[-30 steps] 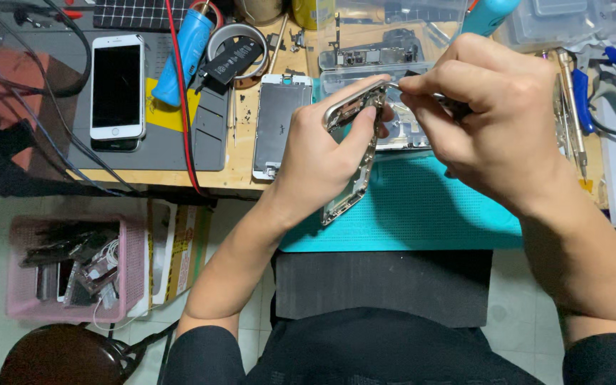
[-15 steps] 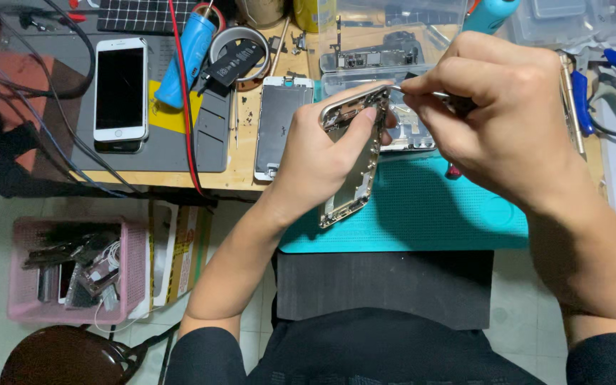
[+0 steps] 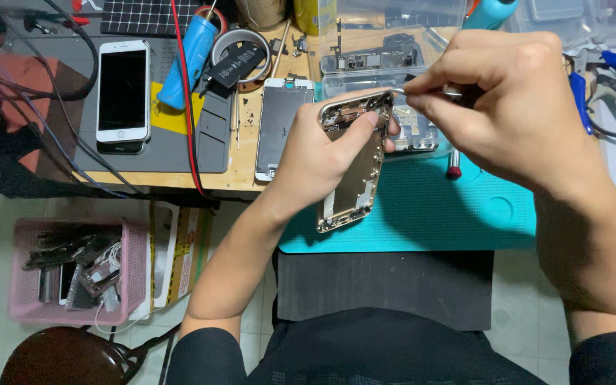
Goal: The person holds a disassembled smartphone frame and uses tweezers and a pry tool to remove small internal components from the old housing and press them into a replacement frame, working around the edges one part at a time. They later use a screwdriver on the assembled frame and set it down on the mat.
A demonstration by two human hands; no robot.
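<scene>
Bare stretch of teal silicone work mat [image 3: 450, 214] lies open below both hands; only a small red-handled screwdriver [image 3: 454, 162] stands on it. Rear of bench crowded: clear plastic parts box [image 3: 386, 36], detached white phone screen panel [image 3: 279, 125], blue cylindrical tool [image 3: 194, 53], red cable [image 3: 185, 100] crossing the grey mat [image 3: 172, 150].

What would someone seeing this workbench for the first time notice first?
At the centre, the left hand holds an opened metal phone housing above the teal work mat, while the right hand touches thin metal tweezers to its top edge. At the left of the bench, a white smartphone with a dark screen lies on a grey mat; a pink plastic basket of parts stands on the floor.
</scene>
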